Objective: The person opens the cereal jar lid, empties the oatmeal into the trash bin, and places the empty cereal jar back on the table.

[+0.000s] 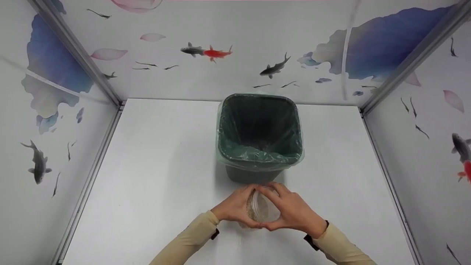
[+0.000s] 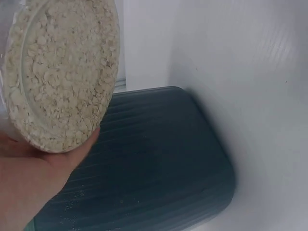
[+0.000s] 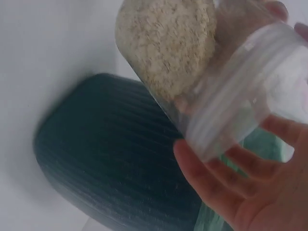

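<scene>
A clear plastic jar point(image 1: 250, 210) partly filled with rolled oats point(image 2: 70, 67) is held tilted, just in front of the trash can. My left hand point(image 1: 234, 206) grips the jar's body, its thumb showing under the oat-filled base in the left wrist view. From the other side my right hand point(image 1: 294, 209) curls its fingers and thumb around the translucent screw lid point(image 3: 240, 91), which sits on the jar's mouth. In the right wrist view the oats lie toward the base, with a gap below the lid.
A dark green trash can point(image 1: 254, 174) lined with a green plastic bag point(image 1: 257, 156) stands upright behind the hands. Its open mouth faces up. White panels point(image 1: 235, 22) printed with fish and petals enclose the white table point(image 1: 165, 165) at the back and both sides.
</scene>
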Tool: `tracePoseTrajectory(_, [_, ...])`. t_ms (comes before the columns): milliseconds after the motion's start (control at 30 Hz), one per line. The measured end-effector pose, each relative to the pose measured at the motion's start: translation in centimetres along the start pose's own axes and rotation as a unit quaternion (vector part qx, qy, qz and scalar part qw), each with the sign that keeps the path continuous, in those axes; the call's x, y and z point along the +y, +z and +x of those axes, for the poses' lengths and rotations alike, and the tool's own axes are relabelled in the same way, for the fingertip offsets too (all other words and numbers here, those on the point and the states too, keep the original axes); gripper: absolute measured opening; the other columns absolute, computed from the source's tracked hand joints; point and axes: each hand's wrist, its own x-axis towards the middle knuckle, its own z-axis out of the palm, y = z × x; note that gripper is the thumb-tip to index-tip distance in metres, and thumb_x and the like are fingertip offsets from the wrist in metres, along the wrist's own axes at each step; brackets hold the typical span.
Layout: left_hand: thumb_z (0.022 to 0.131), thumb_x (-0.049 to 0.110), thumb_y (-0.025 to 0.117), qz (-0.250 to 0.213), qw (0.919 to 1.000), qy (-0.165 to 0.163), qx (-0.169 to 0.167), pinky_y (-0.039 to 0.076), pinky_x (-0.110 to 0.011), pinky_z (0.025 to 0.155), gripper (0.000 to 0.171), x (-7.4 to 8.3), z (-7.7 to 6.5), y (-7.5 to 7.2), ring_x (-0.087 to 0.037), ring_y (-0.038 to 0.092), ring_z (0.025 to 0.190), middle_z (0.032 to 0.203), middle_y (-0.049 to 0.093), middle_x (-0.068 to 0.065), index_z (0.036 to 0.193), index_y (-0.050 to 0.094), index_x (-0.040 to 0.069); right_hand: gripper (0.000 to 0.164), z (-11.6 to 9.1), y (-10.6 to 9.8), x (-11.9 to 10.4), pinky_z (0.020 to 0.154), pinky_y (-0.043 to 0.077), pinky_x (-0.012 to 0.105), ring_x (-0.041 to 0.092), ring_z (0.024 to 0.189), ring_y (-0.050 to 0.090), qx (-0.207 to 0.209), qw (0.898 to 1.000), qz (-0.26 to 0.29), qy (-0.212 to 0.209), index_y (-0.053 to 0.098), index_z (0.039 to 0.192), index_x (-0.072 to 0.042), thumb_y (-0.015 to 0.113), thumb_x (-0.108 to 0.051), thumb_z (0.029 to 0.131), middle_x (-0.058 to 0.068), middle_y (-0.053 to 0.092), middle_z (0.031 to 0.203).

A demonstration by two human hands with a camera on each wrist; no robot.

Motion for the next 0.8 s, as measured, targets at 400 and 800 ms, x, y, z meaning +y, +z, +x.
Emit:
tracePoseTrajectory(400, [0.06,0.036,0.092,-0.047,0.998,0.025,-0.033,0.044,-0.028,0.094,0.093,-0.7,0.2,0.0,-0.009,0.049,0.112,0.127,0.049,-0.001,0.136,0.043,0.012,0.082,0.6,-0.4,0.0,0.059,0.055,0.038,0.026,0.103,0.057,-0.009,0.994,-0.067,-0.084,0.049,0.137,-0.016,0.066,-0.067,0.075,0.013,0.052,0.123])
tracePoseTrajectory(800, [0.067,0.033,0.087,-0.065,0.9971,-0.039,-0.006,0.046,-0.034,0.092,0.096,0.3,0.7,-0.8,-0.016,0.052,0.114,0.133,0.05,-0.007,0.142,0.032,0.007,0.07,0.9,0.3,-0.8,0.084,0.047,0.053,0.029,0.125,0.041,0.032,0.999,-0.001,-0.014,0.043,0.146,-0.02,0.061,-0.054,0.087,0.01,0.041,0.144])
